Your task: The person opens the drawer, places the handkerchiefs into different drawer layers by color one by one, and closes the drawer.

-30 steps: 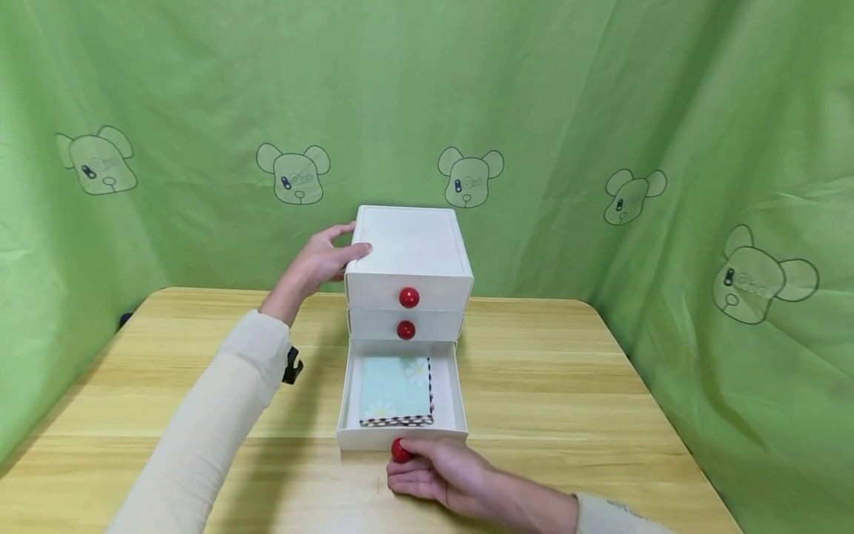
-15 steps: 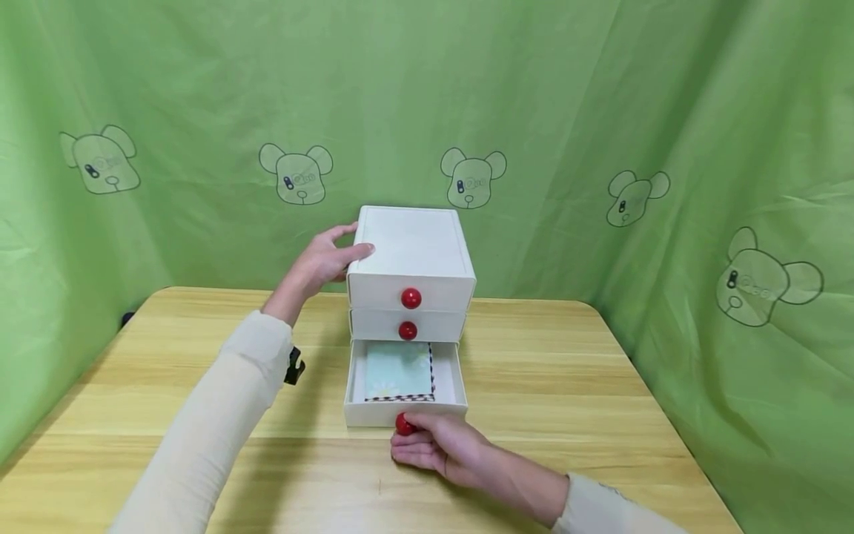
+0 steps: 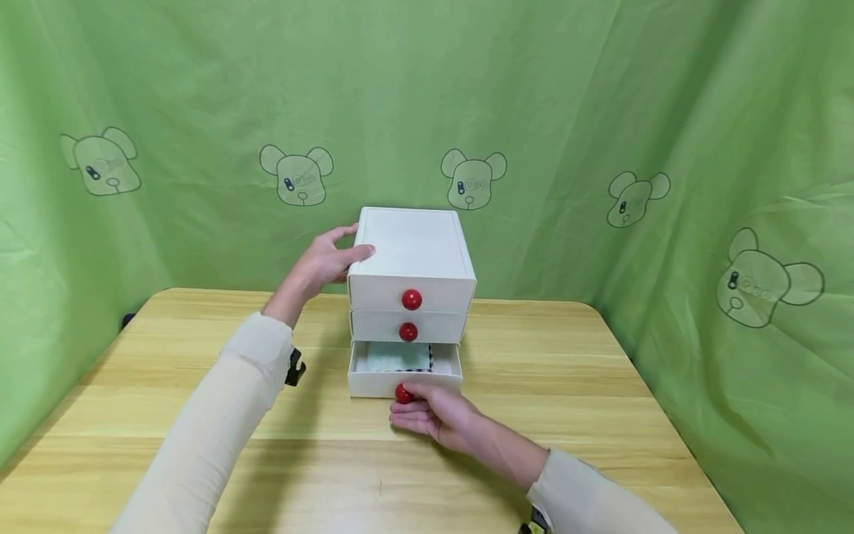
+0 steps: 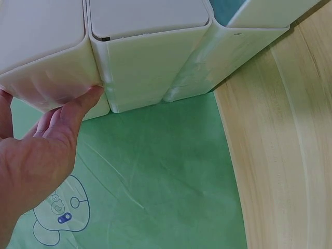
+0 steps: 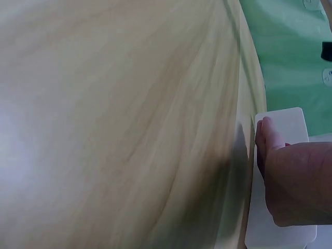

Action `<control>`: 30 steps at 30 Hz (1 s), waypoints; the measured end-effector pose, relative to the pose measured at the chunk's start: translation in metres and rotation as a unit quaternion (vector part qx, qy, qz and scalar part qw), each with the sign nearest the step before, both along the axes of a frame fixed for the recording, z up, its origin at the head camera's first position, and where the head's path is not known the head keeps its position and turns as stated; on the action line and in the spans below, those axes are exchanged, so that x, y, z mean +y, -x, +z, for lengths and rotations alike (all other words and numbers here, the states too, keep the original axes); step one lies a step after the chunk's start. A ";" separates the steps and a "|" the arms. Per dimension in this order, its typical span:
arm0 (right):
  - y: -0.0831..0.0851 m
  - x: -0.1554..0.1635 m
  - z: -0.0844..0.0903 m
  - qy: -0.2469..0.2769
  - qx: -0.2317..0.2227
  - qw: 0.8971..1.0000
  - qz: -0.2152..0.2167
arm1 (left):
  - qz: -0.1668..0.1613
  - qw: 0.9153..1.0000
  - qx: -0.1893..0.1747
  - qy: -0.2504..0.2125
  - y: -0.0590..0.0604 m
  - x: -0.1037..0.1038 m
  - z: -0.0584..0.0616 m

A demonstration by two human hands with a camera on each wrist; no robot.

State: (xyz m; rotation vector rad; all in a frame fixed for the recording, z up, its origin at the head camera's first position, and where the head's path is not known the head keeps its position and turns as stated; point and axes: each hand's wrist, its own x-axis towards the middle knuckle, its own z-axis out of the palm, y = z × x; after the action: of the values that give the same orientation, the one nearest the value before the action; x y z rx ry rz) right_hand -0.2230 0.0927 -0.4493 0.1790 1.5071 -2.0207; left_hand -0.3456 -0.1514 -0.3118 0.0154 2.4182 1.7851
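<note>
From the head camera, my left hand (image 3: 325, 261) rests against the upper left side of the white cabinet (image 3: 410, 256), thumb laid on its top edge, fingers fairly straight. The cabinet stands upright toward the back of the wooden table (image 3: 587, 393), before a green curtain (image 3: 600, 111) printed with bear heads. My right hand (image 3: 437, 417) curls its fingers around the red knob (image 3: 403, 394) of the bottom drawer (image 3: 405, 371), which stands only slightly out; a strip of pale blue cloth (image 3: 394, 360) shows inside it. The two drawers above sit flush, each with its own red knob. From the left wrist, the left hand (image 4: 39, 155) shows its thumb tip pressed to the cabinet's (image 4: 150, 57) side wall, the other fingers loosely straight beside it, with curtain (image 4: 155, 176) below and table (image 4: 290, 135) to the right. From the right wrist, the right hand (image 5: 293, 181) lies against the white front of the drawer (image 5: 282, 127), just above the table (image 5: 114, 124); the knob is hidden behind the fingers, so the grip itself cannot be told here.
</note>
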 end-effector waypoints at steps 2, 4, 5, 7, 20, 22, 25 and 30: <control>0.005 -0.001 -0.003 0.003 -0.002 1.000 -0.007 | -0.001 1.000 0.001 0.003 0.000 0.001 0.000; 0.009 -0.002 -0.004 0.007 -0.002 1.000 -0.016 | -0.002 1.000 0.002 0.004 0.000 0.001 0.000; 0.012 -0.003 -0.005 0.008 -0.002 1.000 -0.020 | -0.002 1.000 0.002 0.004 0.000 0.002 0.000; 0.018 -0.004 -0.007 0.009 -0.002 1.000 -0.025 | -0.002 1.000 0.001 0.003 -0.001 0.002 0.000; 0.048 -0.007 -0.012 0.004 0.015 0.999 -0.043 | -0.004 1.000 -0.003 0.005 -0.003 0.001 -0.001; 0.050 -0.008 -0.013 0.008 0.014 0.999 -0.047 | -0.003 1.000 -0.002 0.005 -0.003 0.000 -0.002; 0.052 -0.009 -0.013 0.013 0.015 0.999 -0.051 | -0.003 1.000 -0.001 0.005 -0.003 -0.001 -0.002; 0.055 -0.009 -0.011 0.015 0.012 0.999 -0.048 | -0.004 1.000 0.001 0.005 -0.003 -0.001 -0.001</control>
State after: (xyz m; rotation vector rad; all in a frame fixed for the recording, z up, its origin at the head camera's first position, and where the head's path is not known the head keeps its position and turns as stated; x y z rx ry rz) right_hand -0.2783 0.0837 -0.4604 0.2198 1.5075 -2.1266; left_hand -0.3426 -0.1527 -0.3127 0.0246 2.4244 1.7716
